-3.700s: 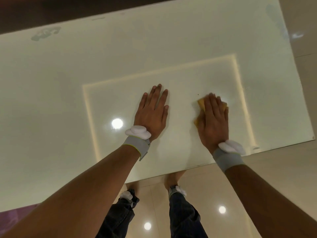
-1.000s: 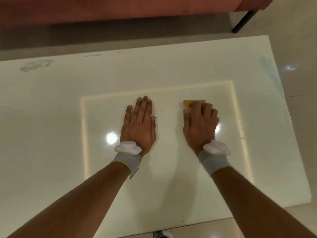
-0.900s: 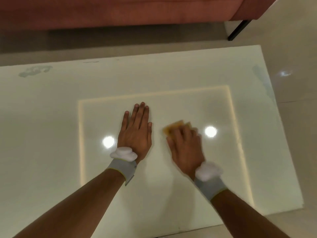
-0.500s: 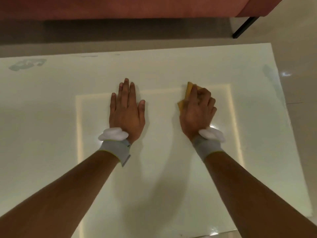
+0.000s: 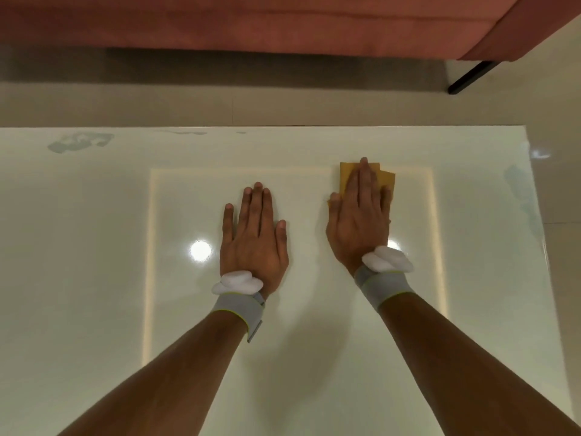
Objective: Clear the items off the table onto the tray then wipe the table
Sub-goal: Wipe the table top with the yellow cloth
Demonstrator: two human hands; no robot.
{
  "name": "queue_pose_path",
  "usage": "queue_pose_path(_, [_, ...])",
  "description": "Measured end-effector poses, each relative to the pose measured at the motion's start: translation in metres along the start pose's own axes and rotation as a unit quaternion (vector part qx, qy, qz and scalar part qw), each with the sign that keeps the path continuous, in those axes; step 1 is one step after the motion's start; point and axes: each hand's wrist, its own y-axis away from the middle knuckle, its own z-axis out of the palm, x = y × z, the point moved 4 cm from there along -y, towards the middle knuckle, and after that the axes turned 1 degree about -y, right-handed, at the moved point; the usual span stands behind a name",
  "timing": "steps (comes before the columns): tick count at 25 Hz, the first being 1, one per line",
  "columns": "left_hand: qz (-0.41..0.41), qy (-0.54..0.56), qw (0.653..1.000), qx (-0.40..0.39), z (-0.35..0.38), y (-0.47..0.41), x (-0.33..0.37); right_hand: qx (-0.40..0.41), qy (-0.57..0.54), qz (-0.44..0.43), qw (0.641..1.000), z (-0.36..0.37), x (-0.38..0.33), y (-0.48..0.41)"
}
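The glossy white table (image 5: 94,278) fills most of the view and carries no items. My right hand (image 5: 358,218) lies flat on a folded yellow cloth (image 5: 347,173), pressing it onto the table right of centre; the cloth's far edge and right corner stick out past my fingers. My left hand (image 5: 254,234) rests palm down on the table beside it, fingers spread, holding nothing. No tray is in view.
A reddish sofa (image 5: 283,23) runs along the far side, with a dark leg (image 5: 468,78) at the right. Tiled floor (image 5: 559,152) lies past the table's right edge. Smudges mark the table's far left (image 5: 78,143) and right edge (image 5: 518,190).
My right hand has swept the cloth back and forth across the table's middle and now lies flatter, with the cloth farther from me. My left hand stayed flat on the table.
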Motion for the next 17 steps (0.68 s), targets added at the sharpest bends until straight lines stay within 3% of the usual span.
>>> queue_pose_path(4, [0.0,0.0,1.0,-0.014,-0.001,0.003,0.0,-0.09,0.065,-0.259,0.959,-0.002,0.016,0.065])
queue_pose_path(6, [-0.003,-0.001,1.0,-0.007,-0.003,0.002,0.0,-0.075,0.062,-0.251,0.963,-0.005,0.021,0.064])
queue_pose_path(9, [-0.001,0.0,1.0,-0.018,0.0,-0.001,0.0,-0.032,0.043,-0.138,0.989,0.002,-0.006,0.043])
queue_pose_path(11, [-0.005,0.002,1.0,-0.02,-0.001,-0.001,0.0,-0.049,0.043,-0.204,0.977,0.007,-0.021,0.04])
queue_pose_path(13, [-0.007,0.008,1.0,-0.025,-0.003,0.002,0.0,-0.09,0.069,-0.336,0.935,0.006,-0.015,0.033])
queue_pose_path(14, [-0.007,0.007,1.0,-0.026,-0.004,0.003,-0.003,-0.083,0.077,-0.361,0.926,0.007,-0.01,0.019])
queue_pose_path(15, [-0.006,0.006,1.0,-0.022,-0.004,0.001,-0.001,-0.064,0.07,-0.328,0.94,0.005,-0.004,-0.002])
queue_pose_path(17, [-0.005,0.006,1.0,-0.02,-0.003,0.002,0.0,-0.002,0.017,-0.111,0.994,0.001,0.005,-0.036])
